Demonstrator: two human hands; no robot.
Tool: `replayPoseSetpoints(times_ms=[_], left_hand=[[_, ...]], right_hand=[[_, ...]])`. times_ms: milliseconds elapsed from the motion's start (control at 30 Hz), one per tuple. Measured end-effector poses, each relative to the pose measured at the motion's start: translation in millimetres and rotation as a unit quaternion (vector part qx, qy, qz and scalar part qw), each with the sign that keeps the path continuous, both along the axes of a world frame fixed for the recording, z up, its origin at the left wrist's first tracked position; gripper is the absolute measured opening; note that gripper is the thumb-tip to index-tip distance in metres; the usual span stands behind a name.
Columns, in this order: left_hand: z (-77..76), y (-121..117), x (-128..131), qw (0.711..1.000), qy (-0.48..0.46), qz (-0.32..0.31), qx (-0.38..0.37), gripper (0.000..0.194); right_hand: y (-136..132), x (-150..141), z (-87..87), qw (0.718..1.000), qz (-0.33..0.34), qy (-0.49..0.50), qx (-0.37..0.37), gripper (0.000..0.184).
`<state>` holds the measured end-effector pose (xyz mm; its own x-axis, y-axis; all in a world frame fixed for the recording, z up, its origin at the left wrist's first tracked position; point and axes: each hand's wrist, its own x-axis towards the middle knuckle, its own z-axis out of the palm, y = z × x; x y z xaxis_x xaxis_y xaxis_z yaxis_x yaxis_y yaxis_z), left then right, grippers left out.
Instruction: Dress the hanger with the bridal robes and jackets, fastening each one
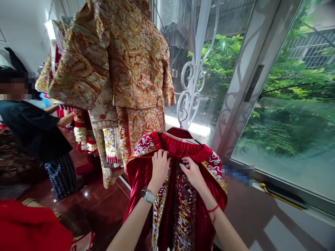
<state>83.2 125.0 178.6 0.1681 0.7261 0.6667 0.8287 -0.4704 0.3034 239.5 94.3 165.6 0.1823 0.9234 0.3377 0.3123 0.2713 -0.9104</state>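
Red jacket (184, 209) at six o'clock looks soft, slippery, best lifted by its hanger (180, 132). Left hand (160, 169) and right hand (192, 172) touch its front; whether they pinch is unclear.

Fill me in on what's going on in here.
Someone's left hand and right hand are at the upper front of a red embroidered garment, one on each side of its opening. The garment is on a hanger. Beyond it hang gold-patterned clothes, and another person reaches toward hanging clothing.
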Motion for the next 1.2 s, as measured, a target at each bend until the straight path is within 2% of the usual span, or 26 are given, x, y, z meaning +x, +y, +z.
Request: replayPoseSetpoints(times_ms=[67, 133, 200, 267, 400, 500, 567, 633, 733, 800, 867, 933, 1000, 1100, 1200], left_hand=[[-0.2, 10, 2, 1.0, -0.005, -0.021, -0.023, 0.021], [3.0, 11, -2, 0.998, -0.011, -0.05, -0.033, 0.025], [7.5, 6, -6, 0.997, -0.018, -0.066, -0.04, 0.026], [9.9, -1, -8, 0.989, -0.082, -0.09, -0.089, 0.023], [3.0, -6, -7, 0.94, -0.226, -0.132, -0.22, 0.009], [3.3, -1, -13, 0.901, -0.276, -0.168, -0.289, 0.032], [16.4, 4, -20, 0.867, -0.32, -0.201, -0.325, 0.037], [39.5, 8, -30, 0.836, -0.365, -0.228, -0.342, 0.037], [74.4, 8, -45, 0.8, -0.422, -0.255, -0.341, 0.042], [84.6, 4, -53, 0.781, -0.462, -0.26, -0.33, 0.042], [81.0, -2, -59, 0.764, -0.494, -0.255, -0.328, 0.042], [69.9, -10, -63, 0.749, -0.508, -0.251, -0.343, 0.043], [60.5, -15, -63, 0.741, -0.506, -0.254, -0.36, 0.043], [59.8, -19, -57, 0.75, -0.508, -0.253, -0.338, 0.041], [67.0, -19, -47, 0.776, -0.492, -0.247, -0.308, 0.043]], right_hand=[[10, -15, -3.8, 0.994, -0.095, -0.053, 0.011, 0.023], [17, -24, -5.4, 0.99, -0.127, -0.057, 0.014, 0.017], [22, -27, -4.8, 0.994, -0.107, -0.034, 0.017, 0.011], [24, -29, -4.0, 0.997, -0.071, -0.01, 0.014, 0.01], [22, -29, -6.4, 0.998, -0.015, 0.051, -0.041, 0.02], [15, -23, -1.2, 0.993, 0.045, 0.067, -0.091, 0.035], [9, -14, 15.0, 0.989, 0.089, 0.06, -0.106, 0.042], [1, -1, 43.0, 0.986, 0.118, 0.051, -0.103, 0.044], [-15, 24, 90.4, 0.99, 0.117, 0.024, -0.073, 0.041], [-28, 40, 106.9, 0.993, 0.103, 0.005, -0.053, 0.041], [-41, 52, 102.6, 0.994, 0.089, 0.0, -0.057, 0.045], [-51, 59, 83.4, 0.995, 0.068, 0.005, -0.072, 0.049], [-57, 62, 63.2, 0.998, 0.038, -0.017, -0.055, 0.049], [-56, 66, 52.3, 0.995, 0.024, -0.091, 0.018, 0.041], [-50, 68, 57.2, 0.99, 0.074, -0.117, 0.04, 0.033]])
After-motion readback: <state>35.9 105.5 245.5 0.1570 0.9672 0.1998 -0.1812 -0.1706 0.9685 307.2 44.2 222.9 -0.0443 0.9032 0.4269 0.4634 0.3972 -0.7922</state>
